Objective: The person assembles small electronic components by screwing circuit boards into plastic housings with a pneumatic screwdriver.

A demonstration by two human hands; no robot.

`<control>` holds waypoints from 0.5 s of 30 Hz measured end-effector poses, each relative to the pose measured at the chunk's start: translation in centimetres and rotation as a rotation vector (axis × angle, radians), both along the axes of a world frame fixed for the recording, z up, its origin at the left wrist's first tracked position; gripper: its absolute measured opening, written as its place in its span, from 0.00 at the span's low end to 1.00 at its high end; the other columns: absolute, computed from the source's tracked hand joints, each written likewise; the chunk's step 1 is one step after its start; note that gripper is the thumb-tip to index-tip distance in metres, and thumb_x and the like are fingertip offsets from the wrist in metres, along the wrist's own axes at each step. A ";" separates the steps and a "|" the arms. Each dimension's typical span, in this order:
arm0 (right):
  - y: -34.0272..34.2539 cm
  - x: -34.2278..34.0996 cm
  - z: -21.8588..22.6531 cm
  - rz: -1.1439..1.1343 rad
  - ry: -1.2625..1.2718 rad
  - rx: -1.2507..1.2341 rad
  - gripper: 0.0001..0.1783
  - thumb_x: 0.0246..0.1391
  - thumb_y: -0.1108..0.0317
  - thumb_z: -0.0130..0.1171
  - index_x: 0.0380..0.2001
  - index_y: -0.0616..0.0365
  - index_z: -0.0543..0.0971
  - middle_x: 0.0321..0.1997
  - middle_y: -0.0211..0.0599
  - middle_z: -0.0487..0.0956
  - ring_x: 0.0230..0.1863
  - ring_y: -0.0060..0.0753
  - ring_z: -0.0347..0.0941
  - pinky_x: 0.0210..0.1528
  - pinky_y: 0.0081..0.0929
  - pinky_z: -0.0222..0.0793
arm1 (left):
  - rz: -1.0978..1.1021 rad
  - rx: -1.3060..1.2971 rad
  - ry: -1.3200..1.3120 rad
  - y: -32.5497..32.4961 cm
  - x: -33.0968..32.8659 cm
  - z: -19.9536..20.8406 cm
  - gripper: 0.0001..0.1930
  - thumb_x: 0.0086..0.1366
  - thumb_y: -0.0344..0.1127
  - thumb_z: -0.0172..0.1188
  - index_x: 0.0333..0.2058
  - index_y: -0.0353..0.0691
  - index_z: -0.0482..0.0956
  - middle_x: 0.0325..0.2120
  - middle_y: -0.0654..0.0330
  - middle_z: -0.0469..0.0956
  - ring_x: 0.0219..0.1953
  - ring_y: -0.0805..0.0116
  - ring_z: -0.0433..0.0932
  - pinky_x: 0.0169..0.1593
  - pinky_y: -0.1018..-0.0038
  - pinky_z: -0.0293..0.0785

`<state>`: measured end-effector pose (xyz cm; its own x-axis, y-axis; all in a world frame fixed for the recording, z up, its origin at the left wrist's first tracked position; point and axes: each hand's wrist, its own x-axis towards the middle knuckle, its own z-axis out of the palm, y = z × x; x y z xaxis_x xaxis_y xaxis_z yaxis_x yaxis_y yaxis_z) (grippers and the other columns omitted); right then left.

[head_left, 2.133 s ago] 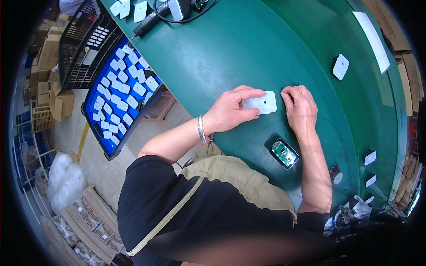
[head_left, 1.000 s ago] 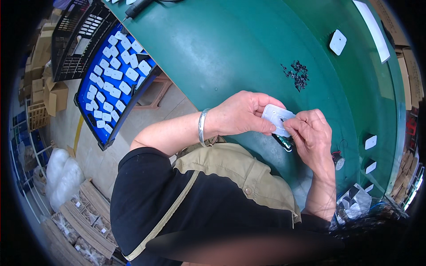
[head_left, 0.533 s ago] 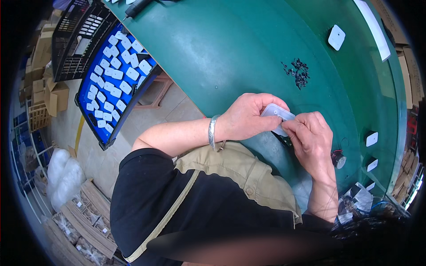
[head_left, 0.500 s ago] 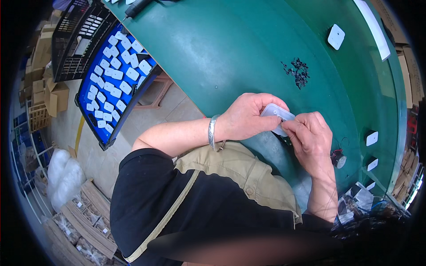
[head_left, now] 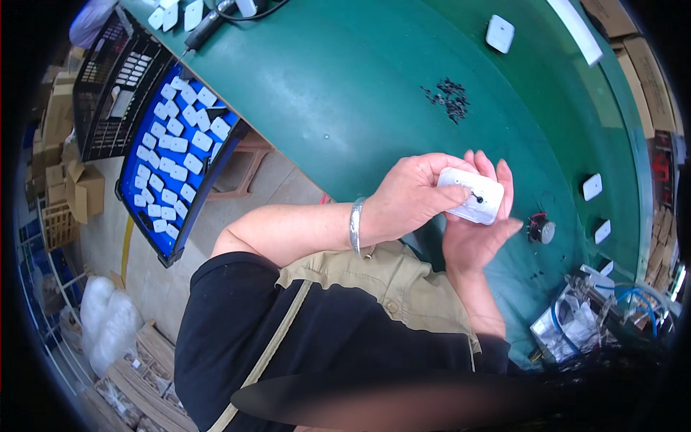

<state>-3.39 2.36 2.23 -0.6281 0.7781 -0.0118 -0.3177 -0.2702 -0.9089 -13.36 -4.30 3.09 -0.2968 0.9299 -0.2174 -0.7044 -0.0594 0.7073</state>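
Note:
My left hand (head_left: 407, 194) pinches a white rounded-square plastic cover (head_left: 489, 189), thumb on its upper face and fingers behind. A small black part (head_left: 479, 200) lies at the middle of the cover, by the thumb tip; its exact kind is too small to tell. Behind and below the cover is my right hand (head_left: 471, 245), its fingers stretched out past the far edge and its thumb spread away to the right. Whether the right fingers touch the cover's underside is hidden. Farther up the green table lies a loose pile of small black parts (head_left: 450, 99).
A round metal-faced part with wires (head_left: 541, 229) lies right of my hands. White covers stand along the right side, one (head_left: 499, 34) farther back. A black electric screwdriver (head_left: 205, 32) rests at the far left. Left of the table, a blue tray (head_left: 180, 205) holds many white pieces.
My right hand has let go of its pinch at the cover and opened out beneath it. The cover has turned to lie flatter, showing the black part. The whole view has shifted slightly.

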 end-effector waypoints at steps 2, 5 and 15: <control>0.0 -0.3 -0.1 -0.134 0.150 -0.110 0.33 0.55 0.41 0.34 0.51 0.59 0.58 0.53 0.49 0.65 0.58 0.47 0.57 0.59 0.41 0.53 | 0.011 -0.003 0.062 1.0 1.1 -0.1 0.11 0.58 0.26 0.51 0.40 0.32 0.72 0.34 0.59 0.75 0.34 0.77 0.73 0.36 0.81 0.72; 0.5 0.1 -0.4 -0.243 0.156 -0.171 0.27 0.59 0.47 0.26 0.45 0.60 0.62 0.46 0.51 0.70 0.52 0.47 0.64 0.53 0.39 0.62 | 0.029 0.002 0.120 1.6 2.5 -0.3 0.11 0.57 0.26 0.50 0.40 0.32 0.71 0.34 0.60 0.75 0.33 0.78 0.72 0.37 0.81 0.71; 1.6 3.0 -0.5 -0.280 0.276 -0.492 0.22 0.59 0.49 0.32 0.38 0.57 0.66 0.43 0.47 0.72 0.51 0.45 0.64 0.54 0.39 0.60 | -0.048 -0.058 0.100 2.0 4.8 0.5 0.13 0.59 0.29 0.52 0.43 0.33 0.70 0.36 0.60 0.73 0.35 0.76 0.73 0.38 0.79 0.72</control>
<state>-0.39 3.98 1.77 -0.4319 0.8584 -0.2767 -0.6424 -0.5082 -0.5737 -8.51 -2.34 3.60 -0.2745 0.9304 -0.2427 -0.6316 0.0159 0.7751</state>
